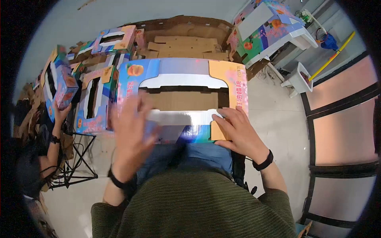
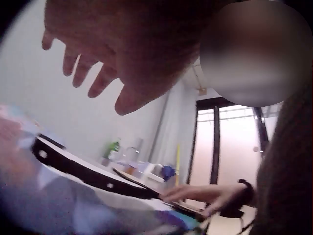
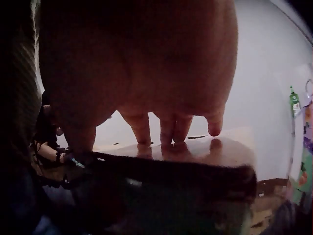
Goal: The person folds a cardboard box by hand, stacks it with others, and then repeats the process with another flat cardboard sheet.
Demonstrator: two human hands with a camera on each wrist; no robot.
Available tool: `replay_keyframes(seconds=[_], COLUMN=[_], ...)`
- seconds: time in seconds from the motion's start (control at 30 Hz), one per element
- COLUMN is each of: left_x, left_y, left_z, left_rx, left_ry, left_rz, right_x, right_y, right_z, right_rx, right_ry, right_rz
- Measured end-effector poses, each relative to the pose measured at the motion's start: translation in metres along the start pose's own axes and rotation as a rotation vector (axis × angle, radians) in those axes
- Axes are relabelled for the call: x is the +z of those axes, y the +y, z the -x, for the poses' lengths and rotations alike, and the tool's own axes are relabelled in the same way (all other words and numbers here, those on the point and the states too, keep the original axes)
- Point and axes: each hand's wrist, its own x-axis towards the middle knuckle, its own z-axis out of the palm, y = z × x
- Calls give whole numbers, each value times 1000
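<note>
A printed cardboard fruit box with a wide cut-out in its top lies before me, above my lap. Brown cardboard shows through the opening. My left hand, blurred, is raised over the box's left part with nothing in it. In the left wrist view its fingers are spread and clear of the box. My right hand rests on the near right corner, by an orange printed flap. Straight fingertips touch the top in the right wrist view, and the thumb lies at the near edge.
Similar boxes are stacked at the left, where another person's hand holds an upright box. Flattened cardboard lies beyond my box. At the far right stand another printed box and a white bin.
</note>
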Motion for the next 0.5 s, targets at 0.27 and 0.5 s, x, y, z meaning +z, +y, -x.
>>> replay_keyframes(seconds=[0.27,0.5], left_x=[84,113], left_y=[65,70], left_z=[0,-8], left_rx=[335,315], left_ry=[-186,-140], left_rz=[106,-57], right_x=[-7,-2], right_y=[5,15], right_z=[-27,-61], right_rx=[-137,-233], right_ry=[-99,-315], right_rz=[-95,-73])
